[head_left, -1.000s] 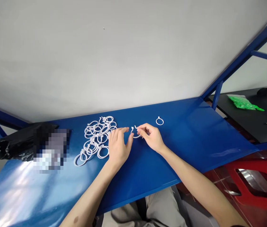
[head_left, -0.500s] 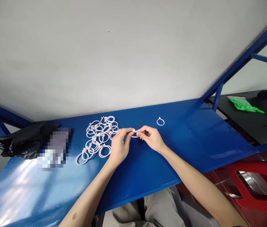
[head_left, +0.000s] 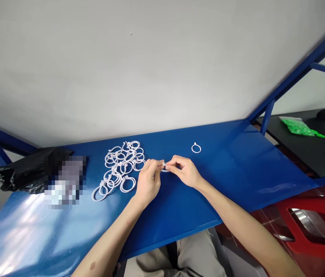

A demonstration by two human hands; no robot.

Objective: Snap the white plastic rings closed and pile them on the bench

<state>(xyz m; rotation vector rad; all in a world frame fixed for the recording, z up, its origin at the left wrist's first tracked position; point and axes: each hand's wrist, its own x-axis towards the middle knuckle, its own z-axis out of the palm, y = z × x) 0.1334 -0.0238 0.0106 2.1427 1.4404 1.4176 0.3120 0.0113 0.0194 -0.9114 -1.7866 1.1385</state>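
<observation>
My left hand (head_left: 148,180) and my right hand (head_left: 184,171) meet over the middle of the blue table (head_left: 231,169). Both pinch the same small white plastic ring (head_left: 164,166), fingertips pressed together at its clasp ends. Most of that ring is hidden by my fingers. A heap of several white rings (head_left: 121,167) lies just left of my left hand. One closed white ring (head_left: 196,148) lies apart on the table, beyond my right hand.
A black plastic bag (head_left: 27,173) with a blurred patch beside it sits at the table's left end. To the right stands a black table with a green bag (head_left: 296,126). A red plastic stool (head_left: 309,223) is below right. A grey wall rises behind.
My two hands have come together. The ring, held open a second ago, now has its ends pinched together between both hands' fingertips, slightly nearer to me.
</observation>
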